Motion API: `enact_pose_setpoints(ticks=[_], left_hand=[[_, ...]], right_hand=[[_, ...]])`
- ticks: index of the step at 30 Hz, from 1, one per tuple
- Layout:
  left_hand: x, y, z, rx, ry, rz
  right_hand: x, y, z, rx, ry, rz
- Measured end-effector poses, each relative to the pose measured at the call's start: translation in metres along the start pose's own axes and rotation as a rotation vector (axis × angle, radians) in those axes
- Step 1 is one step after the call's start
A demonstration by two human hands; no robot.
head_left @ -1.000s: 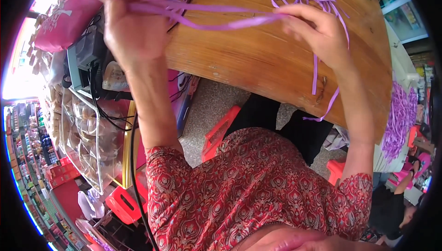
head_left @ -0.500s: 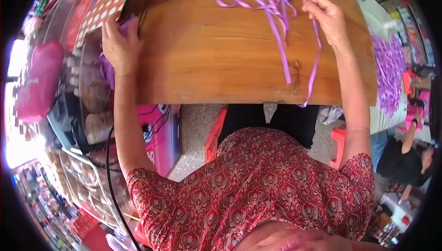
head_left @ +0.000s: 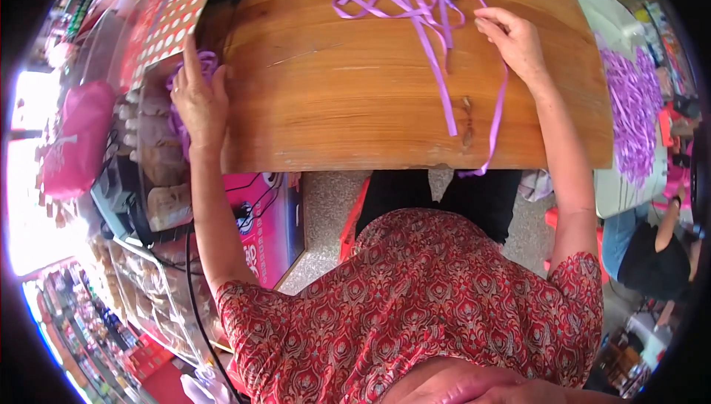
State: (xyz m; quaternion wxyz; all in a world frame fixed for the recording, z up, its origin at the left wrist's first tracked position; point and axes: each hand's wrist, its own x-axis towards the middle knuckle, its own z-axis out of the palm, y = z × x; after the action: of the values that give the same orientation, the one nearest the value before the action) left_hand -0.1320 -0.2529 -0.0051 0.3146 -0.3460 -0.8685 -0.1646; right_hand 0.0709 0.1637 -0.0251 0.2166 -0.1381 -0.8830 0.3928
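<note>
A loose tangle of purple ribbon (head_left: 415,5) lies at the far side of the wooden table (head_left: 318,100), one strand reaching toward me. My right hand (head_left: 512,42) pinches a strand from this tangle between thumb and fingertips, and its tail hangs down past the table's near edge. At the table's left edge, my left hand (head_left: 198,102) lies over a bunch of purple ribbon (head_left: 209,63). Its index finger is stretched out and the thumb stands apart; the palm side is hidden.
A white table (head_left: 609,200) on the right carries a heap of purple ribbon (head_left: 629,111). Left of me are a dotted red box (head_left: 174,30), a pink bag (head_left: 78,141) and several clear-wrapped packs (head_left: 169,208). A black cable (head_left: 194,304) hangs by my left arm. Another person (head_left: 655,256) is at far right.
My left hand has shifted slightly toward me, its fingers now stretched over the bunch. The right hand still pinches its strand. The view has shifted a little.
</note>
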Motion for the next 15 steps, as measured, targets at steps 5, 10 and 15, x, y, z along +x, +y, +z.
enact_pose_setpoints(ticks=[5, 10, 15], left_hand=[[0.008, 0.015, -0.011, 0.190, 0.048, -0.024], [0.009, 0.050, -0.015, 0.146, 0.103, 0.129], [0.025, 0.112, 0.005, -0.098, 0.061, 0.284]], right_hand=[[-0.001, 0.000, 0.006, -0.109, 0.018, -0.126], [0.006, -0.010, 0.011, -0.300, 0.088, -0.222], [0.033, -0.017, 0.030, -0.493, 0.017, -0.182]])
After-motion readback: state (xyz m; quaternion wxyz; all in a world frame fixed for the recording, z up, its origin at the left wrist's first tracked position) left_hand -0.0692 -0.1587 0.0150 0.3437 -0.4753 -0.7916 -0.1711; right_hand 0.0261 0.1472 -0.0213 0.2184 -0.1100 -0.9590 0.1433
